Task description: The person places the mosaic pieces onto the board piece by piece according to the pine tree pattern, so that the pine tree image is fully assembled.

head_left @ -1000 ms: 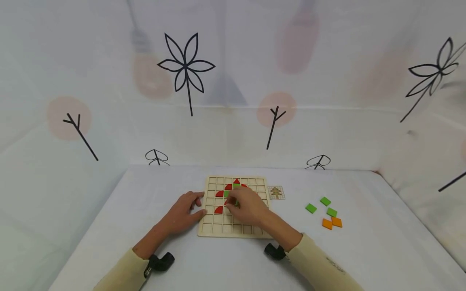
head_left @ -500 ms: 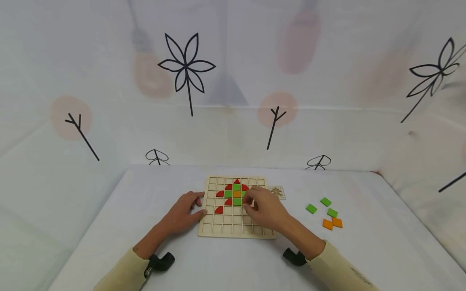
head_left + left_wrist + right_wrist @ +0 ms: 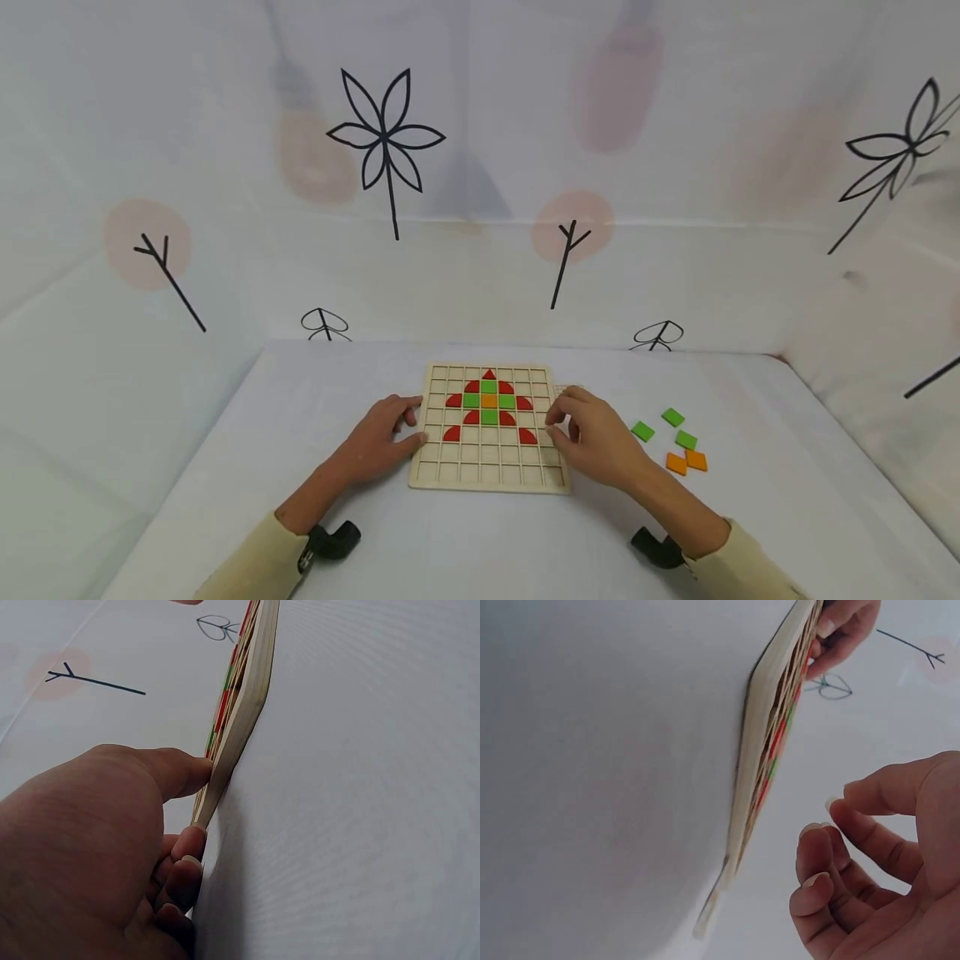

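Observation:
A pale wooden grid board lies on the table with flat tiles in its cells. A red triangle tops the pattern, with red quarter-round tiles down both sides. Green squares surround an orange square in the middle. At the board's left edge, my left hand touches with thumb and index finger; the other fingers bend beside that edge in the left wrist view. My right hand hovers by the right edge, fingers loosely bent, a gap between thumb and fingertips, holding nothing.
Loose green squares and two loose orange squares lie on the white table to the right. A small pattern card beside the board is mostly hidden behind my right hand.
My right hand has moved right, from over the board's middle to its right edge, uncovering the tiles there. It now covers most of the card. My left hand has stayed put.

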`<state>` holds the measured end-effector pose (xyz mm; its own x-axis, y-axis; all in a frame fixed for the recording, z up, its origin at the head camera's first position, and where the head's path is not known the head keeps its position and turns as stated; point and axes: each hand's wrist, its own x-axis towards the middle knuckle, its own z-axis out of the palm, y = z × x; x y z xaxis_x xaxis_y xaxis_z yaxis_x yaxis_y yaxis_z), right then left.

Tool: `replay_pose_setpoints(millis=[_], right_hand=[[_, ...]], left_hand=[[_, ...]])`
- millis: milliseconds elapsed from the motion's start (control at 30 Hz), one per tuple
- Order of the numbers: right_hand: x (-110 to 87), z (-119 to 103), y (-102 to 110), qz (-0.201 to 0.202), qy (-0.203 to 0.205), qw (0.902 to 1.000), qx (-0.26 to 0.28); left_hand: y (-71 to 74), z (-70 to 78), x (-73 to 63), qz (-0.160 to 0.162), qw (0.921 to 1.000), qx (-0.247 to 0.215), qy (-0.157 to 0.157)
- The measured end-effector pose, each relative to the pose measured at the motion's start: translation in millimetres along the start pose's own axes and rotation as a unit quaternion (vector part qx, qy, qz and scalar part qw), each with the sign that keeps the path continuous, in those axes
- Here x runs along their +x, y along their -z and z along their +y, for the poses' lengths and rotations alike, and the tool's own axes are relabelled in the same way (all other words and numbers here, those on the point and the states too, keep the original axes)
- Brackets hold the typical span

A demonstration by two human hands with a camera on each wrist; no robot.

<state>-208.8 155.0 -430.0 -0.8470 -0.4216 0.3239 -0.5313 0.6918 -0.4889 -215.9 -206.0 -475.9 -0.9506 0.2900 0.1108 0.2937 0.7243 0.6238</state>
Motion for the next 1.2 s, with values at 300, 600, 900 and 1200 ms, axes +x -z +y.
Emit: replay_pose_setpoints(millis=[300,600,900,1200], right_hand=[[-17.0,20,15,0.009,-0.056,0.9982,-0.020],[-34.3,39,30,0.025,-0.095,0.9941,-0.045],[-47.8,59,50,0.016,-0.113,0.9918,-0.057],[-47.3,80,61,-0.018,-0.130,0.9864,-0.099]], left_hand=[[0.5,-1.6,0.2,-0.002,1.0000,0.002,-0.001],[-0.7,-3.0,1.6,-0.002,1.0000,0.002,-0.002],[-1.2,-1.5,1.1,-0.004,1.0000,-0.001,0.003],[-0.2,-1.4,0.8,-0.002,1.0000,0.003,-0.002]])
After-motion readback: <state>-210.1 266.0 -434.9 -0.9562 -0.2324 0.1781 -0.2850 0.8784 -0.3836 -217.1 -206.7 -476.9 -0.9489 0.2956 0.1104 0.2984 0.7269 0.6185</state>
